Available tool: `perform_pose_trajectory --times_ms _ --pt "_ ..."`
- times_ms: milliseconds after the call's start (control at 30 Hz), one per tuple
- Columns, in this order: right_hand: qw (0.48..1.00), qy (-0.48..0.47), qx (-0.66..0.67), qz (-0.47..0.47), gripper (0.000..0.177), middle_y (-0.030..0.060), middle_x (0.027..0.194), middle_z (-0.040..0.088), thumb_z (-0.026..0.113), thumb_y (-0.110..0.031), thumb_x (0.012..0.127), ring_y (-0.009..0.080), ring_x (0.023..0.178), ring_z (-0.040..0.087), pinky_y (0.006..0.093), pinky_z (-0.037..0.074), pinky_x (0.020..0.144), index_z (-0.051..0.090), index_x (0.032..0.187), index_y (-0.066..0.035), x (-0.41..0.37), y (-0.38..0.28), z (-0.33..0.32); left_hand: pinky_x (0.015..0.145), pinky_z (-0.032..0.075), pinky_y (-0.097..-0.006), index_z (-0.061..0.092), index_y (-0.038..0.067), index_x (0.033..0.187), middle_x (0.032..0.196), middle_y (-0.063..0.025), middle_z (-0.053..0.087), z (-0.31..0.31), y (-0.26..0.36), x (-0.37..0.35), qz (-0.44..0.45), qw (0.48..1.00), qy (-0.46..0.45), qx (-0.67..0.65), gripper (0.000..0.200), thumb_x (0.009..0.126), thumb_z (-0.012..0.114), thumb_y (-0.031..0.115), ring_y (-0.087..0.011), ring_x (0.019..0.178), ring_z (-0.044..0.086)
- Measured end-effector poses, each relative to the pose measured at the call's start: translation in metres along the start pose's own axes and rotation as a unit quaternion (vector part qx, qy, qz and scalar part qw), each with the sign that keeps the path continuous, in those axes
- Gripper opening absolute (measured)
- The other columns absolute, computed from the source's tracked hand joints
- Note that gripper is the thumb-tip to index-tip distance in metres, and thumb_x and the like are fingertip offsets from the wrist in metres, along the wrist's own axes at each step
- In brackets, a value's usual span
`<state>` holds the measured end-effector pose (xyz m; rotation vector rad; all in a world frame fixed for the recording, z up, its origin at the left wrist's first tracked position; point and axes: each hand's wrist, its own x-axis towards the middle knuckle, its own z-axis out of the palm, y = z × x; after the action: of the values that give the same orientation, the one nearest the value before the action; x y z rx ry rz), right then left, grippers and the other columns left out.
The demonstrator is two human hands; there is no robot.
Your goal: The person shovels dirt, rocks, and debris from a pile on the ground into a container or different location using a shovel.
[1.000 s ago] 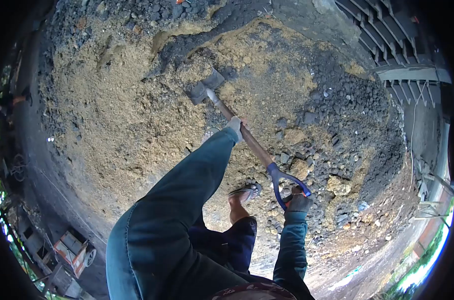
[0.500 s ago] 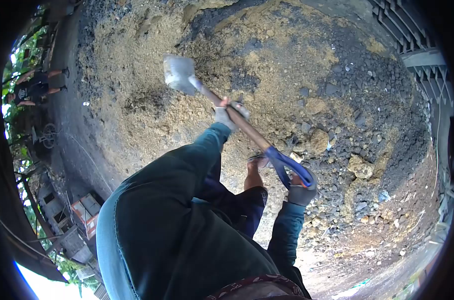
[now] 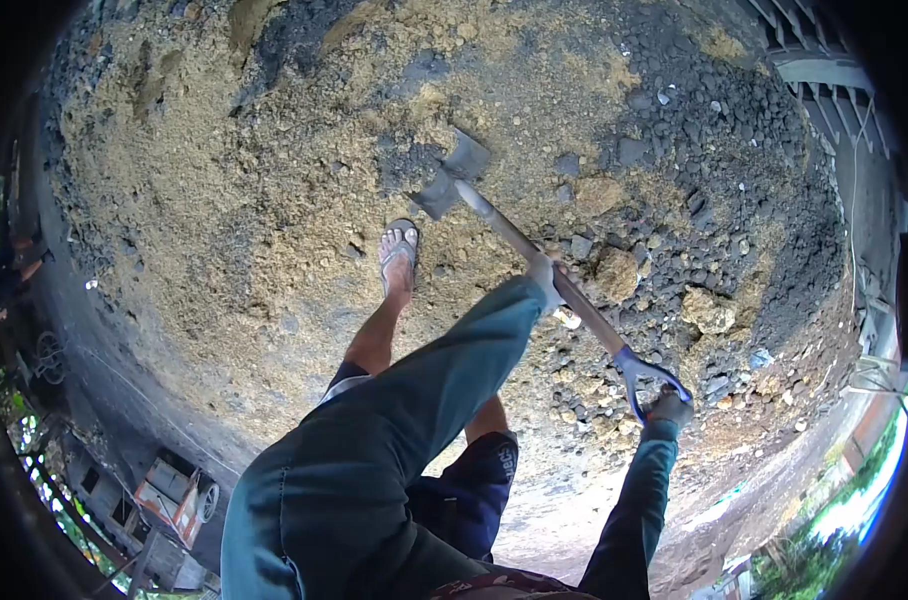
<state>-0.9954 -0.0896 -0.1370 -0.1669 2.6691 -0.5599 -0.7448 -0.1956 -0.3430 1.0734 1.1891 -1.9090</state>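
A shovel point(image 3: 598, 327) with a wooden shaft and a blue D-shaped handle slants across the middle. Its metal blade point(image 3: 452, 176) rests against the brown, gravelly soil point(image 3: 314, 200), just beyond my sandalled foot point(image 3: 399, 258). Gloved, my left hand point(image 3: 546, 280) is closed round the shaft partway down. My right hand point(image 3: 671, 408), gloved as well, grips the end of the blue handle. How much soil lies on the blade I cannot tell.
Dark gravel and larger rocks point(image 3: 711, 310) lie to the right of the shaft. A metal grating point(image 3: 824, 72) stands at the upper right. At the lower left are a cart point(image 3: 171, 497) and a bicycle wheel. Part of another person shows at the left edge.
The shovel blade has moved right and down onto the soil from its raised place at the left. Both hands have shifted right with it. My foot now shows in front, and the view has turned.
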Motion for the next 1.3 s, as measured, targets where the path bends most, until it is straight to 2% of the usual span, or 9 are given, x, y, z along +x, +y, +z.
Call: perform_pose_trajectory --times_ms 233,333,467,567,700,833,967,1133,1300 --pt "0.972 -0.134 0.032 -0.192 0.01 0.0079 0.071 0.067 0.074 -0.007 0.076 0.0184 0.064 0.064 0.0339 0.05 0.059 0.065 0.079 -0.002 -0.064 0.033 0.093 0.066 0.046 -0.0494 0.048 0.014 0.088 0.064 -0.0042 0.046 -0.055 0.133 -0.056 0.179 0.983 -0.03 -0.034 0.002 0.088 0.05 0.014 -0.025 0.055 0.047" --pt "0.937 -0.157 0.042 -0.309 0.006 0.0063 0.059 0.059 0.067 -0.005 0.086 0.0162 0.039 0.053 0.0315 0.041 0.034 0.062 0.083 -0.003 -0.057 0.058 0.081 0.064 0.046 -0.0481 0.049 0.014 0.084 0.062 -0.0044 0.047 -0.06 0.115 -0.112 0.2 0.979 -0.011 -0.044 0.003 0.087 0.051 0.013 -0.0256 0.053 0.048" --pt "0.928 -0.212 0.055 -0.302 0.006 0.0038 0.075 0.064 0.062 0.0 0.08 0.0149 0.068 0.061 0.0299 0.051 0.066 0.064 0.084 -0.004 -0.155 0.067 0.056 0.056 0.043 -0.0403 0.046 0.012 0.065 0.055 -0.0036 0.045 -0.114 0.13 -0.2 0.251 0.965 -0.069 -0.034 0.026 0.083 0.057 0.026 -0.0226 0.051 0.046" --pt "0.826 -0.369 0.12 -0.409 0.008 0.011 0.071 0.063 0.07 -0.012 0.075 0.0265 0.068 0.065 0.037 0.052 0.063 0.063 0.076 -0.008 -0.274 0.04 0.003 0.057 0.046 -0.0417 0.05 0.013 0.067 0.057 -0.0025 0.053 -0.184 0.164 -0.296 0.369 0.927 -0.05 0.052 0.027 0.08 0.062 0.033 -0.0234 0.051 0.05" --pt "0.537 -0.467 0.165 -0.683 0.028 0.0077 0.073 0.058 0.073 -0.024 0.063 0.0287 0.067 0.06 0.0424 0.049 0.062 0.062 0.086 -0.012 -0.349 -0.02 -0.066 0.056 0.045 -0.0424 0.049 0.012 0.068 0.064 -0.0064 0.055 -0.225 0.185 -0.394 0.448 0.877 -0.062 0.163 0.044 0.067 0.069 0.051 -0.0259 0.054 0.051" --pt "0.696 -0.409 0.095 -0.583 0.015 0.0073 0.072 0.061 0.072 -0.021 0.074 0.0293 0.064 0.062 0.0392 0.05 0.058 0.065 0.084 -0.011 -0.24 -0.009 -0.102 0.064 0.047 -0.0496 0.049 0.01 0.077 0.069 -0.0086 0.053 -0.149 0.064 -0.337 0.41 0.908 -0.049 0.069 0.039 0.079 0.06 0.047 -0.028 0.063 0.052" --pt "0.964 -0.212 0.114 -0.117 0.013 0.0065 0.077 0.064 0.062 -0.003 0.08 0.0212 0.067 0.063 0.0303 0.051 0.061 0.064 0.092 -0.004 -0.059 0.145 -0.134 0.074 0.047 -0.0493 0.047 0.011 0.076 0.062 -0.0044 0.047 -0.131 -0.093 -0.183 0.144 0.987 -0.075 -0.013 0.02 0.085 0.06 0.023 -0.0249 0.058 0.051" --pt "0.992 -0.026 0.105 0.063 0.022 0.0099 0.069 0.058 0.047 0.011 0.077 0.0145 0.046 0.051 0.0286 0.038 0.034 0.062 0.09 0.001 -0.004 0.168 -0.275 0.063 0.046 -0.05 0.049 0.01 0.086 0.064 -0.0072 0.046 -0.126 -0.266 -0.057 -0.025 0.995 0.063 0.067 0.017 0.093 0.053 0.026 -0.0281 0.059 0.051" --pt "0.972 -0.111 0.202 0.046 0.016 0.0089 0.068 0.057 0.051 0.009 0.08 0.0153 0.044 0.051 0.0312 0.041 0.035 0.06 0.088 -0.001 -0.087 0.144 -0.208 0.067 0.046 -0.0504 0.048 0.012 0.076 0.063 -0.0034 0.044 -0.139 -0.175 -0.06 -0.033 0.992 0.078 0.096 0.02 0.09 0.054 0.024 -0.0249 0.056 0.049"
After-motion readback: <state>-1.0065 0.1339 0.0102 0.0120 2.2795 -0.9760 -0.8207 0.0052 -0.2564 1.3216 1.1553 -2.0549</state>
